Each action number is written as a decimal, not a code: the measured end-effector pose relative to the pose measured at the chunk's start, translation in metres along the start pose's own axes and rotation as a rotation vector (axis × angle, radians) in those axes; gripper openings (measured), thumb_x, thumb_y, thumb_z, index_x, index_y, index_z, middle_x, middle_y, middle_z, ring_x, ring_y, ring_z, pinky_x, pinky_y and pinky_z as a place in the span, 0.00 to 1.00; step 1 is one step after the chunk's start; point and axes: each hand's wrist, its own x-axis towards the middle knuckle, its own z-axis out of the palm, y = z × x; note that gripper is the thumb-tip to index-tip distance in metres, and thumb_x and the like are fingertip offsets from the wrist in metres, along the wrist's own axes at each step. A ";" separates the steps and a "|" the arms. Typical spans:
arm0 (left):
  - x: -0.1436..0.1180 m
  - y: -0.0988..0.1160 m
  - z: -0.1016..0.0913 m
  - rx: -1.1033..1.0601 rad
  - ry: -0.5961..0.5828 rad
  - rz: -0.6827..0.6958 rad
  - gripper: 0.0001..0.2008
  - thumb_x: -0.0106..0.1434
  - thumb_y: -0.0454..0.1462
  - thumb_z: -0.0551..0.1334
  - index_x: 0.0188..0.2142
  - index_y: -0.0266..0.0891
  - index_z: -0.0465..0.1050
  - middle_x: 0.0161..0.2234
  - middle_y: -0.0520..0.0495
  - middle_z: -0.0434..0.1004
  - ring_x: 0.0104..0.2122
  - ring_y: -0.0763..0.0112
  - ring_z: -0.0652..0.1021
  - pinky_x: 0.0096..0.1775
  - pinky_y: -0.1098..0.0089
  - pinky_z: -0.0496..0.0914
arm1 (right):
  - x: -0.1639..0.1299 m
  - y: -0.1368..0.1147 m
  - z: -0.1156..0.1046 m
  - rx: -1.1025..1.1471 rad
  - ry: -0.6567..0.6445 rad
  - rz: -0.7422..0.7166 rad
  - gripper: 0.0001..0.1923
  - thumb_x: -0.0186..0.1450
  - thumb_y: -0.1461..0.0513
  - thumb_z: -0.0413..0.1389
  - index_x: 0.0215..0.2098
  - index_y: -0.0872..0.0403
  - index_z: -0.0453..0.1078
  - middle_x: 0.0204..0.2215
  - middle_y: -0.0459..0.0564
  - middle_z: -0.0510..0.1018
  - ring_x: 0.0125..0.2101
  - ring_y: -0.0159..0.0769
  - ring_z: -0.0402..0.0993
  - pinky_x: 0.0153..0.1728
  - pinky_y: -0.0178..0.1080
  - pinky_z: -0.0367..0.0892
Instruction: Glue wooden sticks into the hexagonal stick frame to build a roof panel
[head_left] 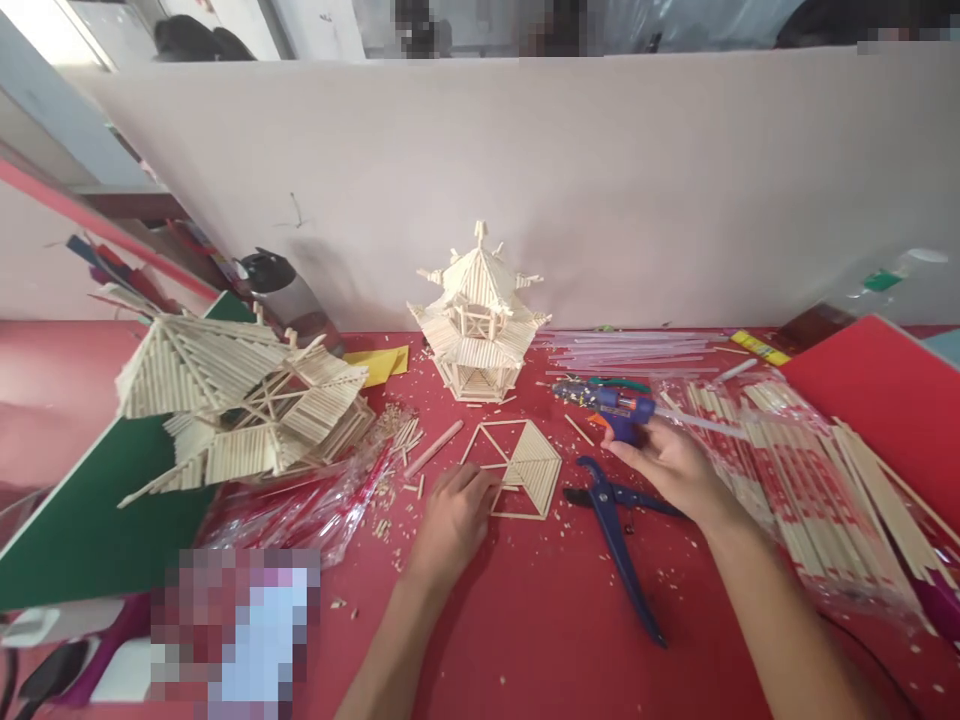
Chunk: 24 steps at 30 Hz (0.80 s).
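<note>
Left hand [454,520] fingers flat on light, fragile stick panel [521,468]; hold by edges. Right hand [664,462] fingers clamped on glue gun [611,405].

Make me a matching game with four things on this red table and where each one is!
Things:
1. glue gun
2. blue cutters
3. small pagoda model
4. flat stick panel

Places:
A. standing by the back wall
B. under the left hand's fingertips
C. in the right hand
D. lying on the table between the two hands

Pairs: 1-C, 2-D, 3-A, 4-B
</note>
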 end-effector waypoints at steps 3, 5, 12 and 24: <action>0.000 -0.001 -0.001 0.010 0.010 -0.021 0.10 0.73 0.31 0.57 0.41 0.42 0.77 0.37 0.46 0.79 0.38 0.65 0.79 0.42 0.68 0.70 | -0.013 -0.004 -0.004 0.020 -0.066 0.002 0.24 0.62 0.42 0.64 0.43 0.52 0.75 0.40 0.55 0.84 0.43 0.49 0.82 0.48 0.48 0.77; 0.000 -0.002 -0.002 0.012 0.013 -0.026 0.09 0.72 0.30 0.58 0.42 0.42 0.77 0.37 0.46 0.79 0.39 0.64 0.79 0.43 0.67 0.70 | -0.022 -0.003 -0.003 0.031 -0.118 0.021 0.25 0.62 0.41 0.64 0.43 0.52 0.75 0.41 0.56 0.84 0.44 0.50 0.82 0.49 0.48 0.77; -0.001 -0.003 -0.001 -0.003 0.019 -0.024 0.09 0.72 0.30 0.58 0.42 0.41 0.76 0.39 0.46 0.80 0.40 0.65 0.78 0.44 0.68 0.70 | -0.049 -0.003 0.023 -0.170 -0.159 0.099 0.24 0.69 0.43 0.56 0.53 0.49 0.76 0.52 0.54 0.83 0.55 0.56 0.77 0.58 0.55 0.70; -0.002 -0.003 0.001 -0.044 -0.032 -0.021 0.08 0.72 0.30 0.58 0.39 0.42 0.75 0.37 0.47 0.80 0.38 0.64 0.77 0.41 0.67 0.69 | -0.066 -0.011 0.039 -0.517 -0.164 -0.222 0.15 0.75 0.52 0.51 0.33 0.49 0.69 0.30 0.48 0.75 0.30 0.38 0.74 0.31 0.38 0.67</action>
